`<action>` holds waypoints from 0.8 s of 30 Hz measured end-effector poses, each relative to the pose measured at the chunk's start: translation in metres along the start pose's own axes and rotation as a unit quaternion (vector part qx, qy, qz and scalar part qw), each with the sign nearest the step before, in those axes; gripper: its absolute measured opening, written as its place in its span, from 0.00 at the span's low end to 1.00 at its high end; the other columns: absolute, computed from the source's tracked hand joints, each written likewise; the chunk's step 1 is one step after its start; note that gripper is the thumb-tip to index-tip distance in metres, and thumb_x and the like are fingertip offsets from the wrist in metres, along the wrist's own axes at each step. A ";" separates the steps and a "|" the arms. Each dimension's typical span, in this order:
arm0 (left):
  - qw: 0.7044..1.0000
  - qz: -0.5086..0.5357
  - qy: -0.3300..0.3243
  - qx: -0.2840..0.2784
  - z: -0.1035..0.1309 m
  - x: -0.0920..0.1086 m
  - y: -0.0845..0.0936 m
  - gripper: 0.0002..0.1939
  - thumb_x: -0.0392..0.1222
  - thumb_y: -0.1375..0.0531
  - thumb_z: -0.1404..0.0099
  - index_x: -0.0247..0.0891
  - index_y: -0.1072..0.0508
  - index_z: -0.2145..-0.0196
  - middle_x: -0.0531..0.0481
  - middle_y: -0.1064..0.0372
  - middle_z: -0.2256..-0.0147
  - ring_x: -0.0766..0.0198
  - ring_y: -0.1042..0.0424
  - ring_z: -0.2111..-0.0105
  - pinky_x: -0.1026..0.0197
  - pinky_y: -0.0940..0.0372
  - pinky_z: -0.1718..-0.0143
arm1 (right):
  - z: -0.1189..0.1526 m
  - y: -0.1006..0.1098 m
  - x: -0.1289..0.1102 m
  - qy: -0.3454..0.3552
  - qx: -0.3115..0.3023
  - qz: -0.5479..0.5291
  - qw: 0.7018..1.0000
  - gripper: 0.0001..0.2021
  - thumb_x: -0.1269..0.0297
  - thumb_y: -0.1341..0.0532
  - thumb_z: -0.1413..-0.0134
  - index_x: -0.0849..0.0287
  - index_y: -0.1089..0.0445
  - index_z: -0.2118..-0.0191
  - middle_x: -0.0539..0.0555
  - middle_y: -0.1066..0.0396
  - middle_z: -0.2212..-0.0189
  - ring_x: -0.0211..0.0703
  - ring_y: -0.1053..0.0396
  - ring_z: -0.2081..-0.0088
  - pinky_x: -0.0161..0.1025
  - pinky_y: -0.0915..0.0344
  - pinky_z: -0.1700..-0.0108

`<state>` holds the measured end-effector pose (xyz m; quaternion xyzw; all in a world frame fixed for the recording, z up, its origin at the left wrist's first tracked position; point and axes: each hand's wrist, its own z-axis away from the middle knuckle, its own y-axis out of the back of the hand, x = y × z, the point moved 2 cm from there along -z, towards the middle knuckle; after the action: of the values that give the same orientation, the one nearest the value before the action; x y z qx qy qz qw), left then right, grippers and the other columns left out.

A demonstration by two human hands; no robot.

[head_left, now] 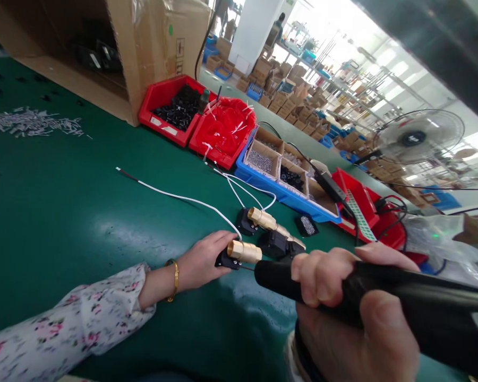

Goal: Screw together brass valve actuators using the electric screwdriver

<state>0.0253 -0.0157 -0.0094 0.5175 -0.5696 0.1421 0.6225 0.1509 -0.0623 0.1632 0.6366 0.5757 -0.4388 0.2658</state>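
Currently the left hand (207,258), forearm stretched over the surface (103,217), grips the brass-and-black valve (244,252) in its fingers. The right hand (352,292) clenches a black driver (276,276), its bit aimed toward the left hand, perhaps touching the valve.

Here we are at the green bench (103,223): our left hand (205,257) has its fingers around a black housing (226,261) with a brass fitting (245,251), a white cable (187,199) stretching away! Our right hand (354,302) grips a black driver (430,297), its thin shaft (247,268) right at that housing. Similar brass-and-black units (274,241) sit just beyond, and behind them we see a blue tray (287,200) of small parts.
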 end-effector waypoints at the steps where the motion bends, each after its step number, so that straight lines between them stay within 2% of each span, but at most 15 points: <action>1: 1.000 -0.003 -0.002 0.001 0.000 0.000 0.000 0.34 0.34 0.34 0.46 0.42 0.41 0.43 0.47 0.39 0.45 0.57 0.39 0.45 0.54 0.43 0.40 | 0.001 -0.002 0.000 0.000 -0.008 -0.007 1.000 0.12 0.61 0.39 0.43 0.58 0.40 0.56 0.44 0.40 0.82 0.33 0.43 0.82 0.35 0.41 0.76; 5: 1.000 -0.005 -0.007 0.000 0.000 0.002 0.000 0.33 0.34 0.35 0.45 0.40 0.41 0.43 0.46 0.39 0.45 0.56 0.39 0.45 0.54 0.42 0.41 | 0.005 -0.010 0.007 -0.017 -0.029 -0.034 0.999 0.12 0.62 0.40 0.43 0.58 0.41 0.56 0.44 0.39 0.81 0.34 0.42 0.81 0.36 0.40 0.76; 10: 1.000 -0.002 -0.009 0.003 0.001 0.001 0.000 0.33 0.33 0.37 0.45 0.41 0.40 0.43 0.46 0.39 0.45 0.56 0.39 0.45 0.53 0.42 0.41 | 0.007 -0.014 0.013 -0.017 -0.024 -0.036 0.999 0.12 0.62 0.40 0.42 0.58 0.41 0.55 0.44 0.39 0.81 0.34 0.42 0.81 0.36 0.40 0.75; 24: 1.000 0.007 -0.003 -0.003 -0.001 0.002 0.001 0.34 0.31 0.37 0.47 0.40 0.40 0.44 0.45 0.38 0.45 0.55 0.39 0.45 0.53 0.42 0.41 | 0.008 -0.013 0.018 -0.020 -0.052 -0.034 0.998 0.12 0.62 0.41 0.42 0.58 0.41 0.54 0.44 0.38 0.80 0.35 0.40 0.80 0.37 0.40 0.74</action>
<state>0.0253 -0.0153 -0.0070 0.5122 -0.5755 0.1434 0.6212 0.1356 -0.0572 0.1459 0.5927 0.6139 -0.4297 0.2952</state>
